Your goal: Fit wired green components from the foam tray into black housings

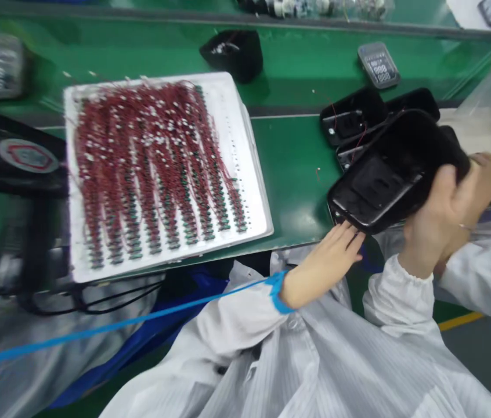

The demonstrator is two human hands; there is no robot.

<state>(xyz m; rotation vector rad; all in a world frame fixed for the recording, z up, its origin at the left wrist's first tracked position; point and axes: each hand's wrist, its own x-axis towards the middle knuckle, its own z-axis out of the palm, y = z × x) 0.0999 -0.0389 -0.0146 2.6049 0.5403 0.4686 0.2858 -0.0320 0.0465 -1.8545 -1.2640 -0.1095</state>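
Observation:
A glossy black plastic housing (385,168) is tilted above the bench's front edge at the right. My right hand (432,217), somewhat blurred, grips its right end with the thumb along the side. My left hand (326,264) wears a blue wrist strap (278,293). Its fingers are stretched out, with their tips at the housing's lower left edge; whether they touch it cannot be told. Behind the held piece lie more black housings (352,113), some with thin red wires, partly covered by it.
A white foam tray (252,197) bears rows of small green boards with red wires. A co-worker's hand (483,188) is just right of mine. A dark piece (239,55), a display unit (378,65) and a black machine arm (14,154) stand around the green bench (289,168).

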